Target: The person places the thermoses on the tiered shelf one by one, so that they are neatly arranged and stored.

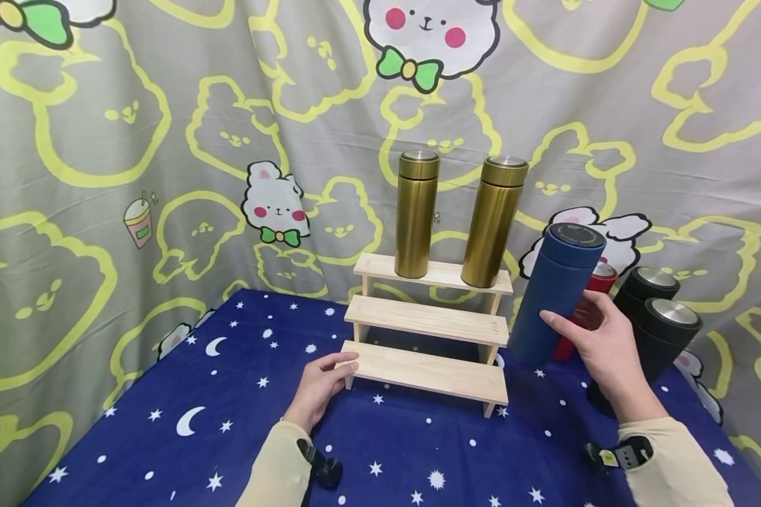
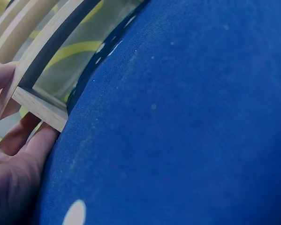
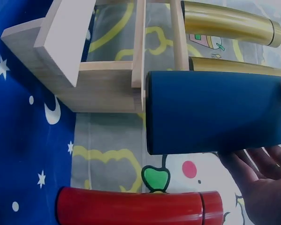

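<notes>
Apparently mid-placement: we see the blue bottle (image 1: 554, 296) aloft and tilted, just right of the wooden stand (image 1: 425, 320), held between thumb and fingers of the right hand (image 1: 611, 345). The left hand (image 1: 320, 387) pinches the stand's lowest left end. Next, we'd judge, calls for uprighting over a shelf — clear of the two gold bottles (image 1: 416, 225). Red bottle (image 3: 131, 207) mostly hidden in head view; left-wrist view crops the stand.

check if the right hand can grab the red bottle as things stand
Probably not: the right hand holds the blue bottle, so it isn't free. The red bottle stands close by, though, and looks within reach if that hand were emptied.
</notes>
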The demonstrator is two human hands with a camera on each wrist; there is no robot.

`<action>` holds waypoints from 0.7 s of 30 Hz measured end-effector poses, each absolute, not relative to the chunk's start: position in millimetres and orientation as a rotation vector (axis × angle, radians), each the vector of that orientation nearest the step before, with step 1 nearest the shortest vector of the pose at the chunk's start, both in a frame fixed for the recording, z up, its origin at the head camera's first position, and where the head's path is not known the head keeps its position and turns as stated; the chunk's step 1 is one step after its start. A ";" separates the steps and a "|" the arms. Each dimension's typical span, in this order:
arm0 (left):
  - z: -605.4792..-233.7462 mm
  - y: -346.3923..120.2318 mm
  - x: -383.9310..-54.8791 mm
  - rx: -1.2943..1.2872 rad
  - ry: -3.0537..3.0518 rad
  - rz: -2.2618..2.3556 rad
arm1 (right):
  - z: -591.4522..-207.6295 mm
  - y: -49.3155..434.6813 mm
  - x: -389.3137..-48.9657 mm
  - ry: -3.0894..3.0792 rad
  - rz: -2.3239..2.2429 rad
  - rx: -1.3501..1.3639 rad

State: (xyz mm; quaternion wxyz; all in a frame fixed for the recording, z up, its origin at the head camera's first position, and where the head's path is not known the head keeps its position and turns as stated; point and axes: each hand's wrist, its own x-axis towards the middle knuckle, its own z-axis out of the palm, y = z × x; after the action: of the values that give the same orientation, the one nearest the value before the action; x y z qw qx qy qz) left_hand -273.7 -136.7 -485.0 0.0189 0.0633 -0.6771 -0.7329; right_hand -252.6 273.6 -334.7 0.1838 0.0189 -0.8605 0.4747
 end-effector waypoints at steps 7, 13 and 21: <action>-486.1 -136.5 -273.7 0.193 -2.092 -2.281 | -327.2 264.8 -251.7 -2.450 1.356 0.097; -486.1 -137.3 -273.9 0.198 -2.099 -2.276 | -324.6 255.3 -252.7 -2.447 1.389 0.128; -486.6 -137.5 -274.7 0.208 -2.109 -2.264 | -326.1 242.5 -259.5 -2.411 1.503 0.187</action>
State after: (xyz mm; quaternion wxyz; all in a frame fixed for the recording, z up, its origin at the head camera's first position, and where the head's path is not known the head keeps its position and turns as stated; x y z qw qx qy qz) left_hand -274.7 -137.5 -486.6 0.0204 0.0670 -0.6799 -0.7300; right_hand -259.5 242.5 -326.1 0.1467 0.0650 -0.8376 0.5222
